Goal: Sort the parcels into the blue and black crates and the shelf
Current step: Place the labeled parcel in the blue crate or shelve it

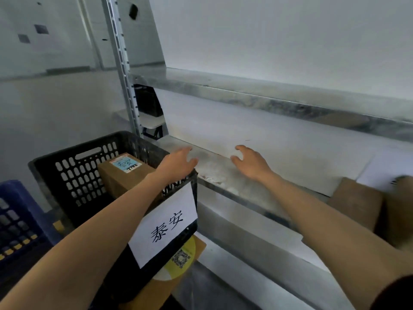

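Note:
A black crate (67,173) stands at the left of the metal shelf (223,168), with a white paper sign (165,227) on its front. Inside it lies a brown cardboard parcel (120,175) with a blue-and-white label. My left hand (178,163) hovers over the crate's right rim, its fingers spread and holding nothing. My right hand (250,163) is over the shelf board with loosely bent fingers, also holding nothing. A blue crate (15,218) sits at the far left. Brown parcels (357,202) lie on the shelf at the right.
A higher shelf board (245,90) runs across above the hands, and a perforated upright post (125,70) stands behind the black crate. A cardboard box with a yellow QR sticker (181,258) lies under the black crate. A white wall backs the shelf.

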